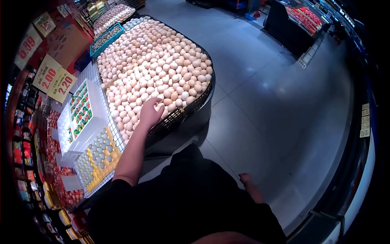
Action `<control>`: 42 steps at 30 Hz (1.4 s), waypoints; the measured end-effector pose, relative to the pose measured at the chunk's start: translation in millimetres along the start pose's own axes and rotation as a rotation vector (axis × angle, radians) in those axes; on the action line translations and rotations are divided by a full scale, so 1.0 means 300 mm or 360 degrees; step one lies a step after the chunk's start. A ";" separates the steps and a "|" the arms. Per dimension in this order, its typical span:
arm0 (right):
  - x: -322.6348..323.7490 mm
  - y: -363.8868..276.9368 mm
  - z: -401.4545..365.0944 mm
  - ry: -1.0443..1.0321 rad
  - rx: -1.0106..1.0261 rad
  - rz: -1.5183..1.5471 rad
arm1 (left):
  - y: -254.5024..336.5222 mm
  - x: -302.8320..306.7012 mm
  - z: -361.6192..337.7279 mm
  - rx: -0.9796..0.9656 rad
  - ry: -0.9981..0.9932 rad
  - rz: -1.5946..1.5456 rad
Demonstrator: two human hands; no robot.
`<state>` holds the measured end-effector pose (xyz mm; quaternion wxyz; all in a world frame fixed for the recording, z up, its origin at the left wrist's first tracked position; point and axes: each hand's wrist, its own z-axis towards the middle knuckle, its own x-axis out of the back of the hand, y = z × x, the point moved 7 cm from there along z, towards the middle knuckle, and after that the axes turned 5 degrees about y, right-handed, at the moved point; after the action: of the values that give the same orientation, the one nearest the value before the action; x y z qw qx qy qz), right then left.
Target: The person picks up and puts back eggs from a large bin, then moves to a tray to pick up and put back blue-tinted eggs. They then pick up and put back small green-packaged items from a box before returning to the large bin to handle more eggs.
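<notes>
Pale brown eggs (166, 63) heaped on the left, my left hand (150, 113) over the near side, thumb and fingers spread, nothing visibly pinched. One careless nudge could roll some over the black rim (175, 118). Right hand (248, 183) hangs low, can't tell its grip.

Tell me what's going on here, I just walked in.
Someone is at a shop display of loose eggs heaped in a black crate. Their left hand is at the eggs near the crate's edge; whether it grips one is unclear. Their right hand hangs away from the display.
</notes>
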<state>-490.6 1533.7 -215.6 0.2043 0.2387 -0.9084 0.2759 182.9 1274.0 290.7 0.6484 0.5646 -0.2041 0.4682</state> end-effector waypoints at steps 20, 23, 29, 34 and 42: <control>0.462 -0.538 -0.040 0.0254 -0.0091 0.0113 | -0.113 -0.496 0.655 0.0222 -0.0175 0.0408; 0.490 -0.774 -0.048 0.0195 -0.0077 0.0122 | -0.095 -0.509 0.694 0.0202 -0.0105 0.0304; 0.458 -0.854 0.218 -0.0034 0.0148 -0.0342 | -0.073 -0.571 0.797 0.0081 0.0068 0.0362; 0.482 -0.708 0.600 -0.0071 0.0292 -0.0322 | -0.081 -0.607 0.809 0.0182 0.0054 0.0532; 0.787 -1.044 0.814 -0.0183 0.0349 -0.0501 | 0.029 -0.601 0.722 0.0445 0.0128 0.0609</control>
<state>-567.5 1082.0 -157.0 0.1655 0.4140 -0.8345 0.3238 146.4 1005.5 212.8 0.4708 0.5808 -0.2146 0.6284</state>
